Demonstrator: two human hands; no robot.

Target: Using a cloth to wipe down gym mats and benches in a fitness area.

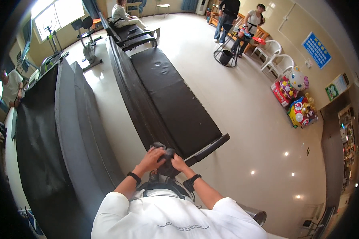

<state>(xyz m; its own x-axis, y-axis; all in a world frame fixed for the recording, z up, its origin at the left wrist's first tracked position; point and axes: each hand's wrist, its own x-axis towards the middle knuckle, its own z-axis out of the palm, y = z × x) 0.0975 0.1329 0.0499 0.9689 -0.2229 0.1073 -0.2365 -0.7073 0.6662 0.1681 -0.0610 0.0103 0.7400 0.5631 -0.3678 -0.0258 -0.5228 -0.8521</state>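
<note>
A crumpled dark grey cloth (169, 153) is bunched between my two hands, just over the near end of a dark brown leather-look bench seat (179, 107). The fingers of my left hand (152, 160) lie spread across the cloth's left side. On its right side my right hand (178, 162) pinches the cloth with curled fingers. Both hands are close to the end of the long backrest (137, 101), beside the dark armrest (212, 148). Worn patches mark the edge of the seat cushion. Part of the cloth is hidden beneath my fingers.
Left of the bench stand long grey and black padded seats (86, 125). Another person (12, 86) is at the far left. A person sits on a farther bench (131, 33); two stand near a round-based stand (227, 58). White plastic chairs (275, 50) and toy rides (300, 110) line the right wall.
</note>
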